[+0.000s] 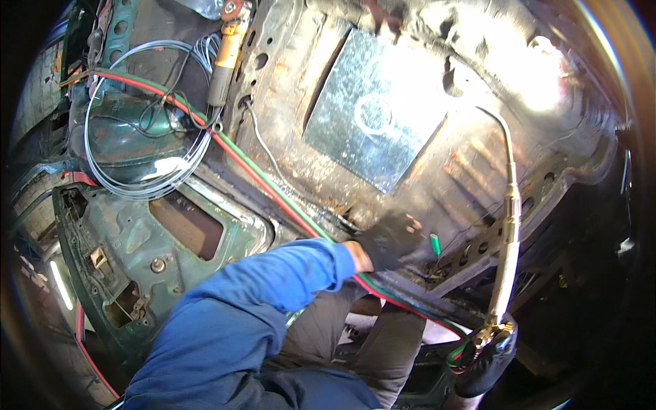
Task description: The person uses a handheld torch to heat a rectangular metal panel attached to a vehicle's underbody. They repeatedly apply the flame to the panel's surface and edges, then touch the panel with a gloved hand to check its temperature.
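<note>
My right hand (488, 359), in a black glove, is closed around the handle end of a brass gas torch (511, 219). The torch's long tube rises and bends left. Its tip ends in bright glare by the right edge of a square metal sheet (348, 109); whether a flame burns there I cannot tell. That sheet lies on the rusty car floor pan (307, 164) and carries a pale ring mark. My left hand (393, 239), gloved in black with some fingertips bare, rests with fingers stretched out on the floor pan near the sill. Nothing shows in it.
Twin red and green hoses (273, 191) run diagonally under my left forearm to the torch. An angle grinder (225, 61) and a coil of grey wire (92, 137) lie at upper left. A green car door (164, 253) stands at left. A small green cylinder (435, 244) sits near my left hand.
</note>
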Action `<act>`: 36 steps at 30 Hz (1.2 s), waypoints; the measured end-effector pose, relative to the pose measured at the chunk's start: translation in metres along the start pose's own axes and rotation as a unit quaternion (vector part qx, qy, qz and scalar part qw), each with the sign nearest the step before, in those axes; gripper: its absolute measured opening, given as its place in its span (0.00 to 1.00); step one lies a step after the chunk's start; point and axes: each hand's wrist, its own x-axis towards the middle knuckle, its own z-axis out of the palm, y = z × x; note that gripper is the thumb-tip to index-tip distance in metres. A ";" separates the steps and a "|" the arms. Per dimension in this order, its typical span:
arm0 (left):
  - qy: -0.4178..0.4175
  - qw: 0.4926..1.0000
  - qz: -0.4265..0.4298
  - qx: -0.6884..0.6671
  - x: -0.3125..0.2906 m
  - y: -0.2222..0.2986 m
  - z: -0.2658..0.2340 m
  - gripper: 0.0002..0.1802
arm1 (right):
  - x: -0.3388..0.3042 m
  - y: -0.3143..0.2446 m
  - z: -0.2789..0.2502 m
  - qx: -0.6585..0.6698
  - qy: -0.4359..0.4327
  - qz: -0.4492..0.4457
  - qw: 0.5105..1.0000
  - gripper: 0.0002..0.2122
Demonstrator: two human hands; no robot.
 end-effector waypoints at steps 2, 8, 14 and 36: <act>0.002 0.990 -0.130 0.046 -0.001 -0.029 -0.042 0.16 | 0.005 -0.009 0.004 -0.014 0.001 0.007 1.000 0.27; 0.359 0.837 -0.397 -0.111 0.001 -0.138 -0.151 0.16 | 0.018 -0.013 0.005 -0.054 -0.045 -0.026 0.997 0.25; 0.312 0.841 -0.405 -0.176 0.003 -0.254 -0.190 0.15 | 0.029 -0.050 0.029 -0.120 -0.058 -0.046 0.990 0.22; 0.059 0.876 -0.428 -0.216 0.026 -0.271 -0.240 0.24 | 0.043 -0.074 0.087 -0.045 -0.098 0.008 0.994 0.18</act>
